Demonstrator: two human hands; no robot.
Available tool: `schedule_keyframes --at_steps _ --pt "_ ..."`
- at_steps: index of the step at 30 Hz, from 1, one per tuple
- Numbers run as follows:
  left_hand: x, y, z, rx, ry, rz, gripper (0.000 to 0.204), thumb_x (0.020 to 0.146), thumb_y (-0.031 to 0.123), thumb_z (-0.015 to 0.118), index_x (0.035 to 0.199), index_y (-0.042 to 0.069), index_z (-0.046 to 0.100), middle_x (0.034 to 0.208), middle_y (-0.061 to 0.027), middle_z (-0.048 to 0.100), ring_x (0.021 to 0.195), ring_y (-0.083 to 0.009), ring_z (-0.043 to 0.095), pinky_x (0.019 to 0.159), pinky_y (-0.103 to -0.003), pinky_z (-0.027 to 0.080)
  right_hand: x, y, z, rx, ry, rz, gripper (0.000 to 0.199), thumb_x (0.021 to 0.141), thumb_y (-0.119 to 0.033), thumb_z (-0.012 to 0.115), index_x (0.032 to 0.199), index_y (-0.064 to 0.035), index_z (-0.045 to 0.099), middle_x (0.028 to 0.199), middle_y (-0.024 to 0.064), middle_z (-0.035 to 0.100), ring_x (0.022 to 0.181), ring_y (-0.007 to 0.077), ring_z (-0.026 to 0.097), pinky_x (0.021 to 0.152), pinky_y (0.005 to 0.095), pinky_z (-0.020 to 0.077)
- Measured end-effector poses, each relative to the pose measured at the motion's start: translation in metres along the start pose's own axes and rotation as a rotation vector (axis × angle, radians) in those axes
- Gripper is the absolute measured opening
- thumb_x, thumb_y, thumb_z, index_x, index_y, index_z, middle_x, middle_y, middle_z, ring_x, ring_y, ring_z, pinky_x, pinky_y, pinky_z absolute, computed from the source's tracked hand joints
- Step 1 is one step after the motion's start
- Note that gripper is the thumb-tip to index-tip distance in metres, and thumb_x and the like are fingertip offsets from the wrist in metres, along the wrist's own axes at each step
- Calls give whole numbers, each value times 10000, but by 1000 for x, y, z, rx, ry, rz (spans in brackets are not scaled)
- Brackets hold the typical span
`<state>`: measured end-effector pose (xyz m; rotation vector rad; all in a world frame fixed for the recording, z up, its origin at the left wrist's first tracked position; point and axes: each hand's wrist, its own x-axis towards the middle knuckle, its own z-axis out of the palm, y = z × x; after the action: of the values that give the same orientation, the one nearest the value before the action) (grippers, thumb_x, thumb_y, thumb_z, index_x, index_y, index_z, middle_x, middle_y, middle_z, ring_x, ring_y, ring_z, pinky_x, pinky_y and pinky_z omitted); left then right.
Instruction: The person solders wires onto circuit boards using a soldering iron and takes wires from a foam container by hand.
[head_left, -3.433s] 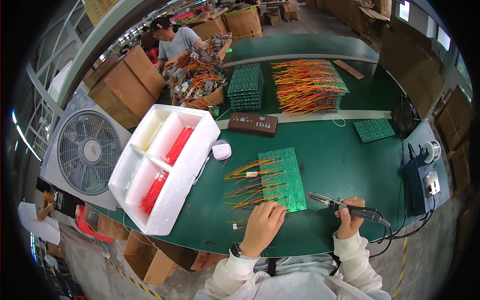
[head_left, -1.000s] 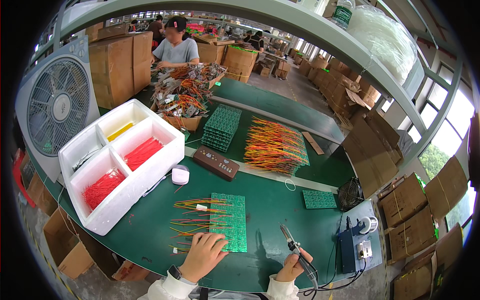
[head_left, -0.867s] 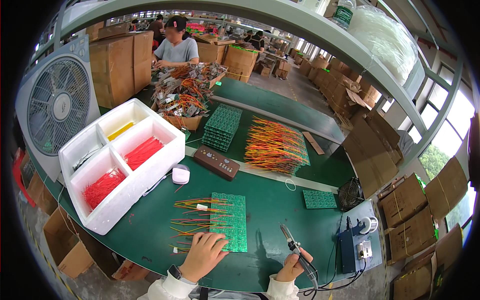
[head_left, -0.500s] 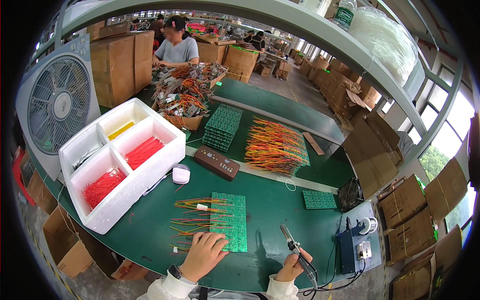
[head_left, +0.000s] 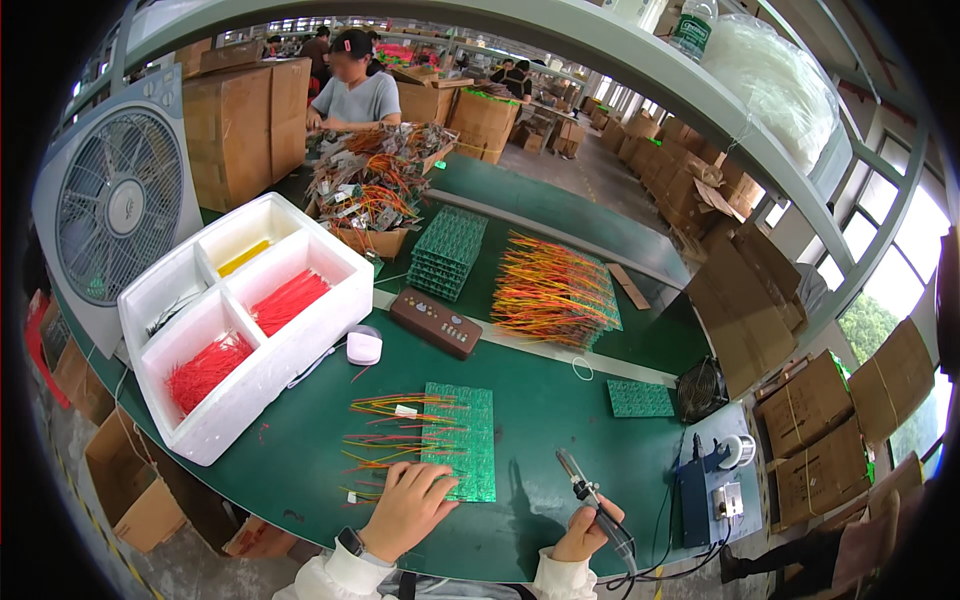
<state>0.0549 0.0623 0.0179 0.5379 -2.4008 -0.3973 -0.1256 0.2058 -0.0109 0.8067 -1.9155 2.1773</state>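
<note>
— Left hand (head_left: 408,508)?
— Open, flat on the green circuit board (head_left: 462,441) near the table's (head_left: 300,440) front edge.
— Right hand (head_left: 588,532)?
— Closed round a soldering iron (head_left: 592,502) — tip raised, just beside the board.

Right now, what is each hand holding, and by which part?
Right hand holds the soldering iron by its handle. Left hand holds nothing; it rests flat at the green circuit board near edge.

Green circuit board (head_left: 462,440) flat on table, coloured wires leftward, soldering iron (head_left: 592,505) tilted, tip raised
</note>
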Motion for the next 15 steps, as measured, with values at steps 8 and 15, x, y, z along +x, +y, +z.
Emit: schedule_keyframes --at_steps 8,15 --pt "1 0 -1 -5 -4 0 315 646 163 670 914 71 534 971 -38 502 906 -192 479 796 -343 330 8 -3 1 -165 -76 -183 433 766 -417 592 879 -17 473 761 43 445 655 127 412 572 250 334" --pt "-2 5 -4 -18 -17 -25 386 637 124 668 982 75 500 929 -22 523 886 -173 488 798 -340 331 7 -7 12 23 -33 -51 433 776 -411 576 917 -24 439 814 63 459 646 123 486 551 223 398"
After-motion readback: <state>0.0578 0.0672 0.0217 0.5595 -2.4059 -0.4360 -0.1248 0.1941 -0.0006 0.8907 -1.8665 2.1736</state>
